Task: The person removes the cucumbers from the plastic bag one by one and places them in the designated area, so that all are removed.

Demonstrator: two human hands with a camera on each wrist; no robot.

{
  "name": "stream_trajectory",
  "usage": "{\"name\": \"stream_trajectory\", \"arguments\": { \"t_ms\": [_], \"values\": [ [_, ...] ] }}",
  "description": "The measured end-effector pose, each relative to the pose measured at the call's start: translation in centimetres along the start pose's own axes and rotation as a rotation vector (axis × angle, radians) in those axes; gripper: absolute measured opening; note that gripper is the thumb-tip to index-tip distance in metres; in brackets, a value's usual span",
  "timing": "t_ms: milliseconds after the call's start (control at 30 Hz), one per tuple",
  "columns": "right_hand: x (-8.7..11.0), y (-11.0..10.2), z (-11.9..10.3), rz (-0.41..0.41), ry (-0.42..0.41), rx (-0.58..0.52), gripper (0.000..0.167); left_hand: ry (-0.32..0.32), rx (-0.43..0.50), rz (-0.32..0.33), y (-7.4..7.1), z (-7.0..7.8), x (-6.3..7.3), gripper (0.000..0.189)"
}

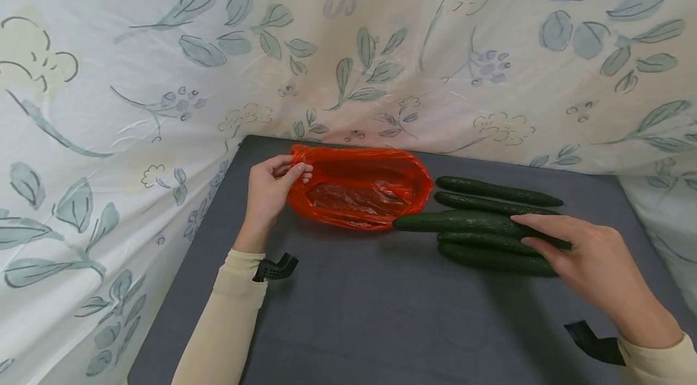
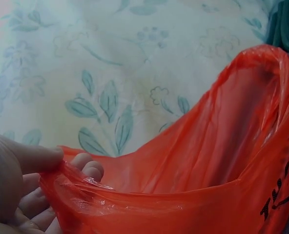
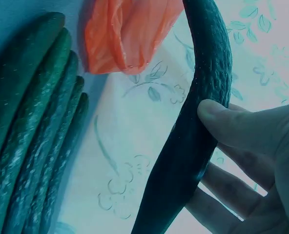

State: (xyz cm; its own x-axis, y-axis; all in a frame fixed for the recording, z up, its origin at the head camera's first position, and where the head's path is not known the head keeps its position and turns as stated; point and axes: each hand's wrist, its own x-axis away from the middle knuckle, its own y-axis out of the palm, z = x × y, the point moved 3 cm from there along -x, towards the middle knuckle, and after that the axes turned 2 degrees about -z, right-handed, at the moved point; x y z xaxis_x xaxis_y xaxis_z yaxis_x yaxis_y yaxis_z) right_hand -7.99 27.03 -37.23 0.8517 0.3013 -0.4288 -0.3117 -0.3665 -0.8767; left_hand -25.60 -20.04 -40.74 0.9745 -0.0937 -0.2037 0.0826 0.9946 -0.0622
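Observation:
With thumb and fingers, my left hand (image 1: 272, 188) pinches the left rim of a red plastic bag (image 1: 362, 161). The bag's mouth faces up and is spread wide; dark printed letters show on its side in the left wrist view. My right hand (image 1: 604, 270) grips a long dark green cucumber (image 1: 435, 222) near one end, thumb on one side and fingers on the other. Its far tip points left and overlaps the bag's right front rim in the head view. Beneath it, several more cucumbers (image 3: 17, 161) lie side by side on the table.
The dark grey tabletop (image 1: 381, 318) lies under everything. A pale sheet with a leaf and flower print (image 1: 348, 70) hangs behind the table and along its left and right sides. Black straps (image 1: 274, 267) sit on both wrists.

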Motion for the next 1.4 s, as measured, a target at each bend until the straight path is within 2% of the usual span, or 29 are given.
{"name": "stream_trajectory", "arguments": {
  "t_ms": [33, 133, 167, 200, 267, 300, 333, 600, 800, 900, 933, 967, 1033, 1233, 1300, 1400],
  "values": [
    [0.3, 0.0, 0.2, -0.006, 0.002, 0.000, 0.067, -0.001, 0.005, 0.001, 0.0, 0.0, 0.0, 0.027],
    [1.5, -0.1, 0.8, -0.004, -0.011, 0.007, 0.035, -0.001, 0.008, 0.003, 0.0, 0.0, -0.1, 0.028],
    [1.9, -0.1, 1.0, 0.001, -0.015, 0.011, 0.032, -0.002, 0.007, 0.004, 0.0, 0.0, -0.1, 0.028],
    [2.3, -0.2, 1.2, 0.005, -0.018, 0.012, 0.040, -0.002, 0.006, 0.005, 0.0, 0.0, -0.1, 0.029],
    [3.2, -0.2, 1.5, 0.014, -0.021, 0.024, 0.068, -0.006, -0.002, 0.005, 0.0, 0.0, 0.0, 0.029],
    [3.6, -0.2, 1.7, 0.019, -0.016, 0.033, 0.076, -0.006, -0.005, 0.006, 0.0, 0.0, 0.0, 0.029],
    [4.0, -0.2, 1.9, 0.024, -0.012, 0.041, 0.077, -0.006, -0.011, 0.007, -0.1, 0.0, 0.0, 0.030],
    [6.8, 0.4, 3.9, 0.039, 0.035, 0.040, 0.077, -0.022, -0.072, 0.014, -0.1, 0.0, 0.0, 0.036],
    [8.7, 2.1, 5.1, -0.023, 0.073, -0.002, 0.075, -0.022, -0.077, 0.021, -0.1, 0.0, 0.1, 0.036],
    [9.3, 2.9, 5.5, -0.068, 0.108, -0.011, 0.041, -0.017, -0.095, 0.035, -0.2, 0.1, 0.2, 0.035],
    [9.5, 3.1, 5.7, -0.082, 0.121, -0.012, 0.035, -0.017, -0.105, 0.038, -0.2, 0.1, 0.3, 0.034],
    [9.7, 3.3, 5.8, -0.091, 0.126, -0.007, 0.037, -0.017, -0.114, 0.040, -0.2, 0.1, 0.3, 0.034],
    [10.0, 3.7, 6.1, -0.111, 0.135, -0.002, 0.058, -0.018, -0.127, 0.040, -0.2, 0.1, 0.4, 0.034],
    [10.6, 4.7, 6.9, -0.125, 0.119, 0.002, 0.053, -0.015, -0.138, 0.039, -0.3, 0.2, 0.4, 0.034],
    [10.6, 5.0, 7.1, -0.135, 0.124, 0.013, 0.060, -0.012, -0.137, 0.039, -0.3, 0.2, 0.4, 0.034],
    [10.9, 5.5, 7.5, -0.152, 0.132, 0.028, 0.061, -0.009, -0.143, 0.034, -0.3, 0.2, 0.4, 0.034]
  ]
}}
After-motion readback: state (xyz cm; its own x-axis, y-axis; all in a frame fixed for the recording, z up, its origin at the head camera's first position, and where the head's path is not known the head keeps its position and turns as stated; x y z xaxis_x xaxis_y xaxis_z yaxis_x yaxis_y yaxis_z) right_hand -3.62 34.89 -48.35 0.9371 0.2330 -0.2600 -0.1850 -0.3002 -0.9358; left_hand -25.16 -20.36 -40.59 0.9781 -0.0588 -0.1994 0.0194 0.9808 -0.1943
